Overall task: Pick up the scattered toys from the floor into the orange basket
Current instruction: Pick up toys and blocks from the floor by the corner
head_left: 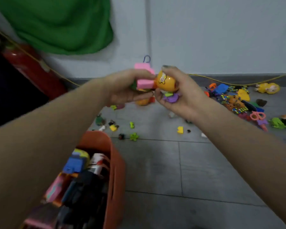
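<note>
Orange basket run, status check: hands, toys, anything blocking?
Left hand grips pink block; right hand holds orange egg toy and purple piece. Orange basket part-filled, near left. Many toys on floor. Nothing blocking.
</note>
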